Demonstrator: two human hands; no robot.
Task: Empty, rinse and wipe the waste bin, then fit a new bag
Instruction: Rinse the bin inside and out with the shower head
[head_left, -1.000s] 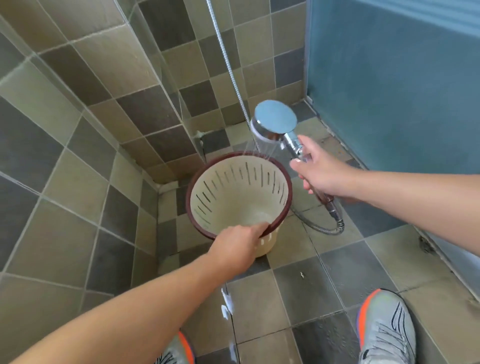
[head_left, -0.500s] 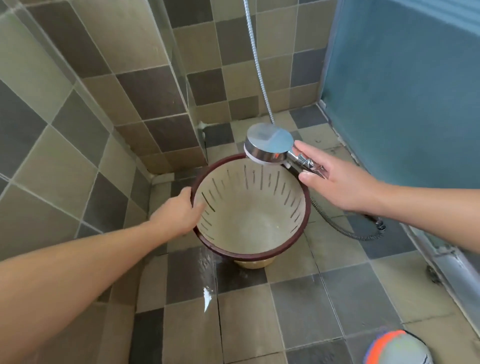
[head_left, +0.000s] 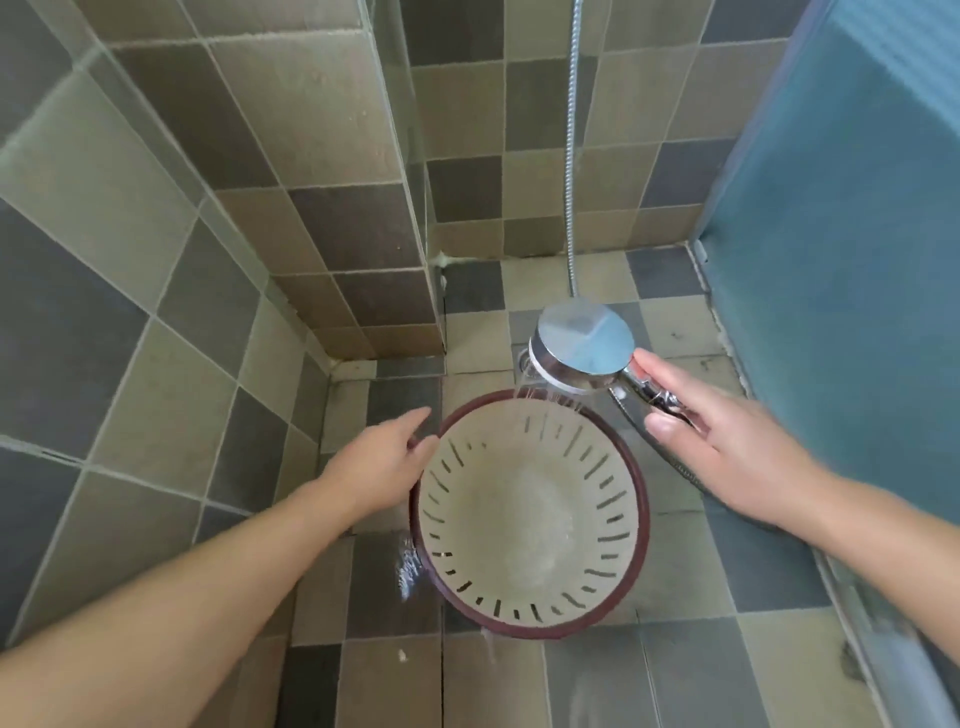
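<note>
The waste bin (head_left: 467, 525) is cream inside with slotted walls and a dark red rim, and it stands on the tiled floor below me. Water lies in its bottom. My left hand (head_left: 379, 467) holds the rim at its upper left, thumb on the inner side and fingers outside. A chrome shower head (head_left: 584, 343) hangs over the far rim and sprays water onto the bin's far wall. My right hand (head_left: 727, 452) grips its handle, thumb and fingers around it.
The metal shower hose (head_left: 571, 156) runs up the back wall. Tiled walls (head_left: 337, 234) close in at the left and back. A frosted blue glass door (head_left: 857, 260) stands at the right. Water runs over the floor (head_left: 410, 566) beside the bin.
My left hand went from the bin's near rim to its left rim. The bin now sits closer to me and more upright. The shower head stays over the far rim, spraying.
</note>
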